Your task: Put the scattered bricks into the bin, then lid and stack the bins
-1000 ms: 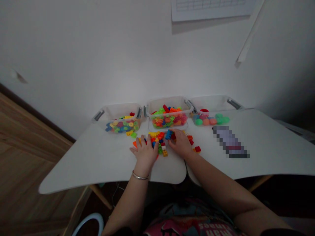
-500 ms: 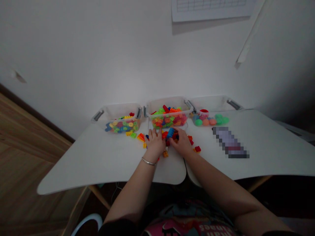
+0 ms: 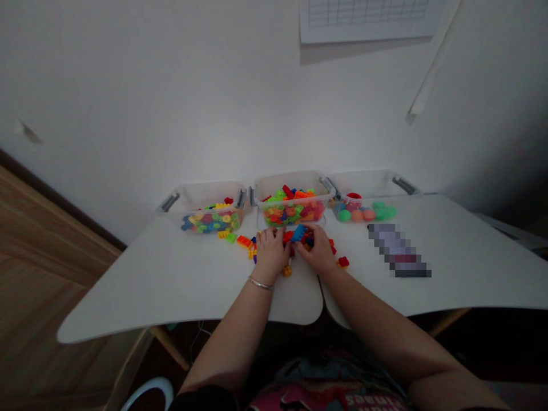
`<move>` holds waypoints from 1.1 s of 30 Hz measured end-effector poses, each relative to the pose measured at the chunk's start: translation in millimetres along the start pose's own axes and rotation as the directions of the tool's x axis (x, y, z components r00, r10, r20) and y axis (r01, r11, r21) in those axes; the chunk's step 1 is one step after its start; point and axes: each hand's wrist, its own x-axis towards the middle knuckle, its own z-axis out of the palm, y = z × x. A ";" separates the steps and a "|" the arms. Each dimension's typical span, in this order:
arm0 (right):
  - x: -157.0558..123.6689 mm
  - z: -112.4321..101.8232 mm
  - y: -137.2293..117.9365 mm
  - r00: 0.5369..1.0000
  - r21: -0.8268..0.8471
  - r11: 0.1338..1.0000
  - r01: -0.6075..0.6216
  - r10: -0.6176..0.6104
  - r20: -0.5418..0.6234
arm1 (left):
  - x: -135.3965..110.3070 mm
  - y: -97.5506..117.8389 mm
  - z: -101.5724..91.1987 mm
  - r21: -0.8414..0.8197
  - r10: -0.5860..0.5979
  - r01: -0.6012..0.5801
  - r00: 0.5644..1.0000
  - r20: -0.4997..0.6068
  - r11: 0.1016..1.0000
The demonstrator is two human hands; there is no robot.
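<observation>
Head view: we see both hands at center frame on the white tabletop (image 3: 180, 285). Left hand (image 3: 271, 254) is curled, fingertips down among loose plastic bricks (image 3: 244, 241). Right hand (image 3: 312, 248) is curled against a blue brick (image 3: 298, 233); we can't tell if either grips. Bricks lie scattered around both hands, just below three clear bins (image 3: 293, 184) along the far edge.

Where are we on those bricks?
Done: the middle clear plastic bin already holds a heap of bricks. In hand: the right hand is at a blue brick, and the left hand is on the loose pile beside it. Left: loose bricks still on the table, including an orange brick and a red brick.
</observation>
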 end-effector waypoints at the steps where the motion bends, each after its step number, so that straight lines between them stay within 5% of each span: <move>1: 0.9 -1.4 -1.8 1.000 0.015 1.000 -0.001 0.001 -0.017 | 0.2 0.1 -0.6 0.002 0.005 -0.005 1.000 0.002 1.000; 6: 21.5 -17.6 -19.0 0.986 0.060 0.998 -0.010 0.020 -0.165 | -0.4 0.9 -0.7 0.010 0.020 -0.020 1.000 -0.016 1.000; 11: 78.6 -34.3 -35.1 0.944 0.058 0.998 0.024 -0.003 -0.330 | -1.0 0.7 0.1 0.005 0.018 -0.018 1.000 -0.020 1.000; 16: 140.3 -22.3 -40.8 0.973 -0.063 0.998 0.032 -0.045 -0.227 | -0.6 0.9 -0.2 -0.003 0.013 -0.013 1.000 -0.017 1.000; 20: 164.4 0.9 -41.7 0.996 -0.184 0.980 -0.076 0.065 -0.062 | -0.2 0.5 -0.6 0.000 0.009 -0.009 1.000 -0.011 1.000; 23: 168.2 10.9 -39.4 0.989 -0.233 0.962 -0.144 0.145 -0.014 | 0.0 -0.3 -0.1 0.011 0.017 -0.017 1.000 -0.017 1.000; 26: 163.1 9.6 -34.4 0.995 -0.168 0.981 -0.095 0.088 -0.048 | 0.1 -0.8 0.9 0.014 0.023 -0.023 0.999 -0.022 1.000; 33: 117.9 -30.9 -19.8 0.991 0.063 0.998 0.022 -0.013 -0.136 | -0.4 -0.1 2.0 0.012 0.031 -0.031 0.999 -0.027 0.999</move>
